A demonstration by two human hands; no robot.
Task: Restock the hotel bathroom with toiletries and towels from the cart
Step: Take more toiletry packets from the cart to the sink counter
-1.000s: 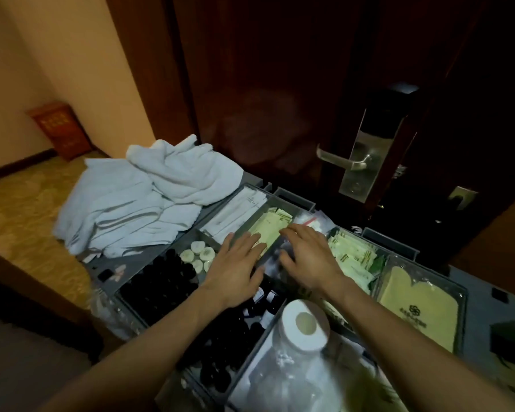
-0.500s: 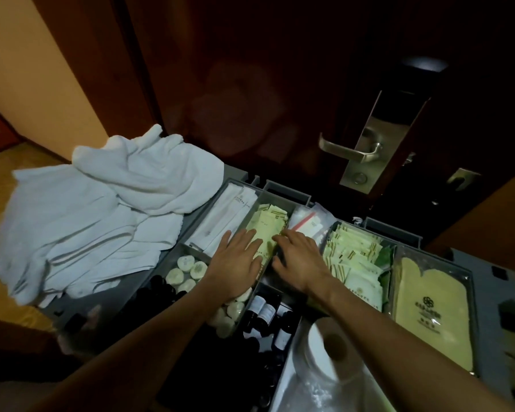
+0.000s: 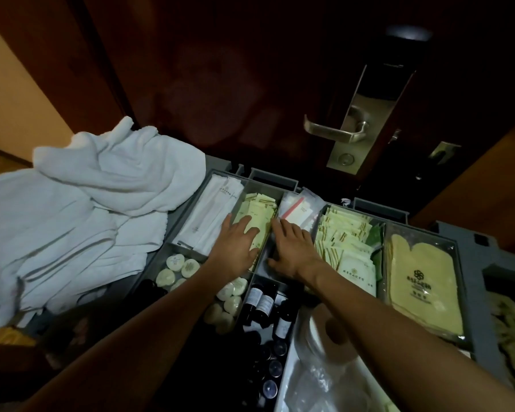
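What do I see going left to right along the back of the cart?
crumpled white towels → long white paper packets → pale green flat sachets → clear plastic bags with a red strip → green-and-white packet stack → yellow cloth item in clear wrap

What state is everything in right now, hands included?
left hand: flat on the green sachets, fingers straight
right hand: fingers extended into the next compartment, nothing visibly gripped
towels: unfolded, crumpled heap
dark bottles: capped
toilet roll: on end, core up
door handle: level
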